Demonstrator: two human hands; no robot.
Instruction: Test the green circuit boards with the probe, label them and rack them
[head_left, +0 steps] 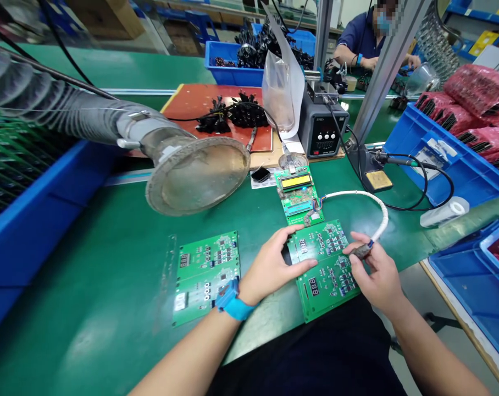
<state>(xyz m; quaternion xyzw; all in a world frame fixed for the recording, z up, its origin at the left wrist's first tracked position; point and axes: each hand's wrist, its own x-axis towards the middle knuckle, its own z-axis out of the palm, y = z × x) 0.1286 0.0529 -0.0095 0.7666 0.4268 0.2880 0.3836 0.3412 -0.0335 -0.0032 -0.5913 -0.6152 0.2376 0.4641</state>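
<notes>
In front of me is a green circuit board point(323, 280) made of two joined sections, each with a small digit display. My left hand point(274, 264), with a blue strap on its wrist, grips the board's left edge, thumb over the top face and index finger near the far corner. My right hand point(375, 272) pinches a dark probe-like plug point(360, 251) at the board's right edge; whether its tip touches a contact is hidden. From the plug a white wrapped cable point(381, 206) curves to a programmer board point(297, 195) with a yellow screen, just beyond. A second green circuit board point(208, 278) lies left of my left hand.
A fume extraction duct point(198, 176) hangs over the left side. Behind stand a soldering station point(323, 132) and iron holder point(375, 179). Blue bins point(447, 159) flank the green bench, the right one holding pink-wrapped packs. A co-worker point(360, 41) sits across.
</notes>
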